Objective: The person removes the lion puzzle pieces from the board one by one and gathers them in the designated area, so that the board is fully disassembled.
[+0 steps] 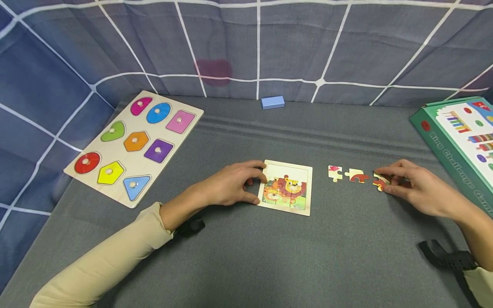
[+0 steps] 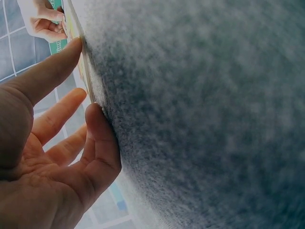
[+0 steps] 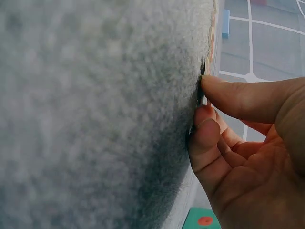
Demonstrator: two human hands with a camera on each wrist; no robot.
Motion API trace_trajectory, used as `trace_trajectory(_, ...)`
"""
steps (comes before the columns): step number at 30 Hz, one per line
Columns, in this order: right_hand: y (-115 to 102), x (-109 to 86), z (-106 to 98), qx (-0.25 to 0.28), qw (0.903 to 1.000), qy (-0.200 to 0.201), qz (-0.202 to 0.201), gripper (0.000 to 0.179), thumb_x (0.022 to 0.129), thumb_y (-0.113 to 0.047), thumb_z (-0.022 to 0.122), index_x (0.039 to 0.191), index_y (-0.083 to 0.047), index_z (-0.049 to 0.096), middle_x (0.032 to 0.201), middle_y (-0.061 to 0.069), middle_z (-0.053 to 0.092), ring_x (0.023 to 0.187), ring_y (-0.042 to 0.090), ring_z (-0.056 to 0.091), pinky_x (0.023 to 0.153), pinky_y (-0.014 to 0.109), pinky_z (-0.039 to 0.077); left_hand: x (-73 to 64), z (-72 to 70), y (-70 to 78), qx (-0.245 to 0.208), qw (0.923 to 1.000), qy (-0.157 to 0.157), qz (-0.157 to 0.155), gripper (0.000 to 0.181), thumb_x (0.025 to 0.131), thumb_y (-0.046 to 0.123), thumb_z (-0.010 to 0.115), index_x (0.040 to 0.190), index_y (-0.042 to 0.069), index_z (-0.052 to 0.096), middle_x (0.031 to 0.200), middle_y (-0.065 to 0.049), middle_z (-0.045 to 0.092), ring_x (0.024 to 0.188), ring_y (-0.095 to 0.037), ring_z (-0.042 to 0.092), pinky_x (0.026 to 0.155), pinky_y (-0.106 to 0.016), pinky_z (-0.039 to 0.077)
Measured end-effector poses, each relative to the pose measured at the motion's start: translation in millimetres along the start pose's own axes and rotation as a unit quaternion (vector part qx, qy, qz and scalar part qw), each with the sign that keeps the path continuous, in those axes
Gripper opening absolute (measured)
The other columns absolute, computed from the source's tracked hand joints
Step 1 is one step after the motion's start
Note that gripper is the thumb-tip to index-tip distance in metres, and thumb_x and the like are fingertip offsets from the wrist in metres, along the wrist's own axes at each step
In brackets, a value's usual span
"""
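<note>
A small square wooden puzzle board [image 1: 289, 167] with a lion picture lies on the table, its picture part filled and its upper part pale. My left hand [image 1: 231, 183] holds it by the left edge, thumb at the lower corner and a finger at the upper one. In the left wrist view, the thumb and fingertips of the left hand [image 2: 62, 138] meet the board's thin edge. To the right, my right hand [image 1: 420, 188] pinches a red and cream jigsaw piece [image 1: 379, 183] low at the table. Two more jigsaw pieces, one with a pink mark [image 1: 335, 173] and one with a red arc [image 1: 356, 175], lie between.
A wooden shape board [image 1: 144, 164] with knobbed coloured shapes lies at the left. A blue block [image 1: 272, 102] sits at the back by the checked cloth [image 1: 292, 47]. The green box [image 1: 446, 149] stands at the right, beyond the right hand.
</note>
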State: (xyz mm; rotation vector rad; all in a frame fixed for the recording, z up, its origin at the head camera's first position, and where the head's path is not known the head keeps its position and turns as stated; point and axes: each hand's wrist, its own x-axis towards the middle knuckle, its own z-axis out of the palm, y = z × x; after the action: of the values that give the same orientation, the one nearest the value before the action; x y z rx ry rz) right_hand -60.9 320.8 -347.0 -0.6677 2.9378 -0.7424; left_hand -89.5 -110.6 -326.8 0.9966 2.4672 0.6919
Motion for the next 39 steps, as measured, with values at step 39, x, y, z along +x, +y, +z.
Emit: trace_trajectory(39,-84.2,28.4,15.8,0.066,0.9969,0.021,-0.037,0.034,0.086,-0.010,0.077,0.119,-0.007,0.069,0.097,0.001,0.053,0.078,0.007,0.048,0.061,0.021,0.039,0.7,0.9,0.0,0.005,0.9997,0.010,-0.022,0.055,0.080,0.026,0.085,0.127,0.008,0.063,0.153,-0.008,0.038,0.097,-0.014,0.054,0.084,-0.033,0.044)
